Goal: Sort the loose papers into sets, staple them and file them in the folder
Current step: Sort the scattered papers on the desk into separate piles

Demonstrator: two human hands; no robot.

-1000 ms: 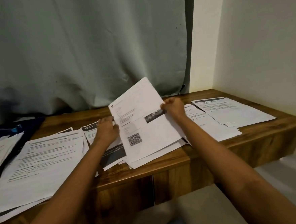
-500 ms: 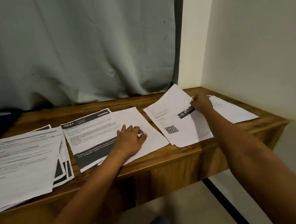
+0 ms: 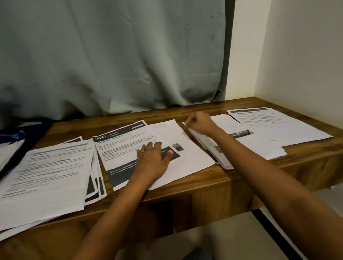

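Note:
Printed papers lie in piles along the wooden desk point(image 3: 201, 186). My left hand point(image 3: 154, 159) rests flat, fingers spread, on the middle pile, across a sheet headed "2641" point(image 3: 119, 145) and a mostly white sheet point(image 3: 190, 157). My right hand point(image 3: 201, 123) is closed in a pinch on the far left corner of the right pile point(image 3: 278, 138), whose left edge is curled up off the desk. A sheet with a dark header point(image 3: 255, 117) lies at the back of that pile. A thick stack point(image 3: 40, 179) covers the left side.
Another stack of papers point(image 3: 0, 158) lies at the far left over a dark blue item point(image 3: 18, 133). A grey-green curtain point(image 3: 104, 53) hangs behind the desk. A cream wall point(image 3: 307, 49) closes the right side. The floor shows below the front edge.
My right hand carried the QR-code sheet to the right, laid it on the right pile, and now pinches that pile's far left corner. My left hand settled flat on the middle pile.

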